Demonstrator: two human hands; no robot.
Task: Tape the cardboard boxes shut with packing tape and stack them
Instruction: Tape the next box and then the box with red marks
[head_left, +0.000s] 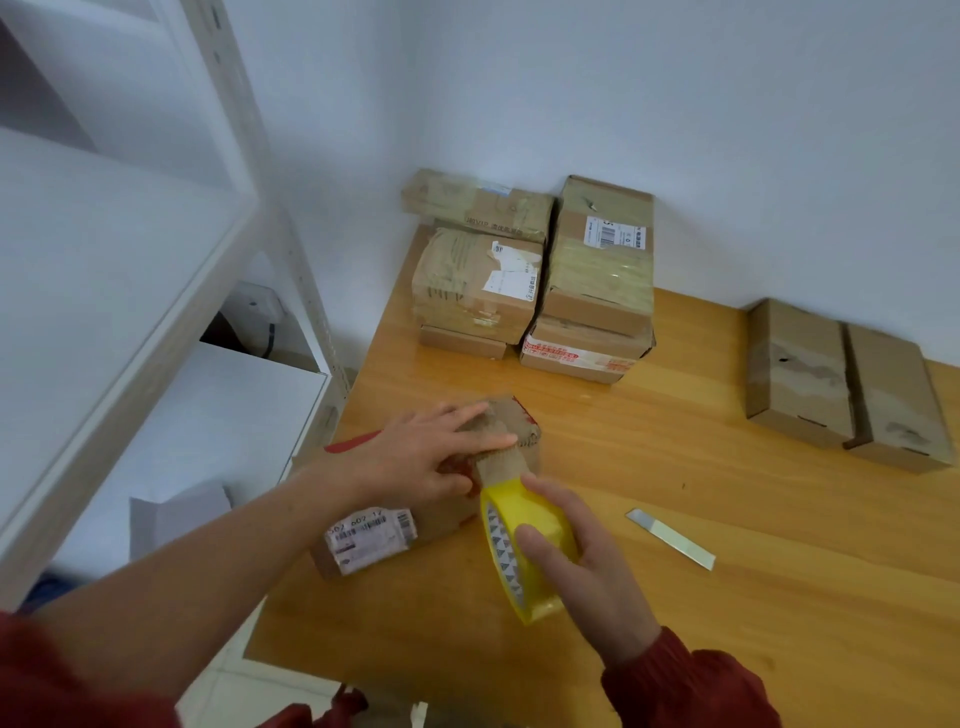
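One box (431, 499): lower middle of the frame, on the table (675, 623), flaps closed.
Left hand (421, 457): fingers spread flat on top, probably pinning the tape end.
Right hand (582, 561): curled round the tape roll (524, 551) just beside the box, probably to draw the strip taut.
Stacked boxes (530, 275): upper middle, against the wall.

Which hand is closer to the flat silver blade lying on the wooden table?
Right. The right hand, gripping the yellow tape roll, is just left of the flat silver blade; the left hand presses the brown cardboard box farther left.
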